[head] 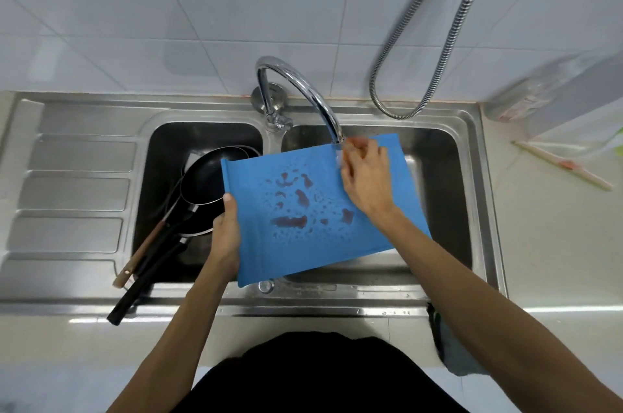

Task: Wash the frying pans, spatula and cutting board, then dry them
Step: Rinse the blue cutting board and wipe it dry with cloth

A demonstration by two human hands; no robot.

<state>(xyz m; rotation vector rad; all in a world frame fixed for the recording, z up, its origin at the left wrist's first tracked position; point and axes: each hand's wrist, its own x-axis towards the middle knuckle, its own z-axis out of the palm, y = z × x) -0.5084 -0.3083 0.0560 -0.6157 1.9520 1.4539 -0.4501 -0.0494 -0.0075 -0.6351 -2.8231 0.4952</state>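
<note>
Here the blue cutting board (290, 244) is held over the right basin of the sink (303, 306), slanted rather than flat, with its far right corner up under the tap (303, 85). That slant likely lets the water falling on the high end run down across the face and drain into the basin instead of spilling over the bench.

The left hand (226, 230) grips the board's left edge, thumb on top and fingers curled underneath, acting as the support that sets the angle. The right hand (365, 176) lies on the upper face right at the stream, fingers loosely bent with their tips on the wet surface. It holds nothing I can make out, so it seems to be rubbing the board.

Reddish-brown stains (290, 221) and beads of water sit in the middle of the board, so the washing looks unfinished.

The frying pans (205, 176) are stacked in the left basin, out of the way, handles pointing over the sink's near left edge. The wooden-handled spatula (141, 254) lies alongside them. A cloth (455, 352) hangs at the bench's near edge on the right, handy for drying.
</note>
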